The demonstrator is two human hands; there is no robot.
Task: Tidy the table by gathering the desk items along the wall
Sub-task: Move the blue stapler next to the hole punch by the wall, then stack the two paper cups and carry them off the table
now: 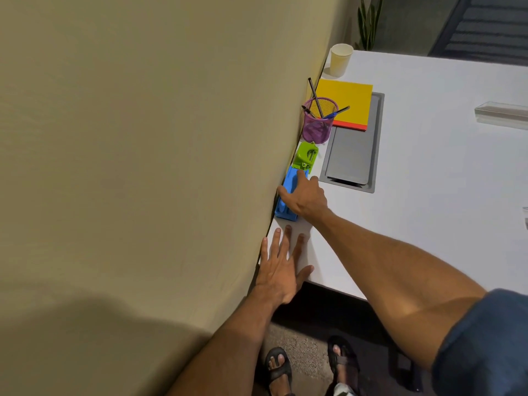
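Now, blue stapler (pixel 289 180) under spread right fingers (pixel 301 177) (against wall (pixel 143 138)), left fingers (pixel 276 242) flat.

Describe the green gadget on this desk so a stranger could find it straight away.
Follow the beige wall beside the white table. In the row against it, the green gadget sits between a purple mesh pen cup and a blue block. It's the only lime-green item.

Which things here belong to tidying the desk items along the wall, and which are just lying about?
Job: blue stapler under the right hand, green hole punch, purple mesh pen holder, yellow notebook.
Lying about: paper cup, clear plastic case, grey cable hatch, plant.
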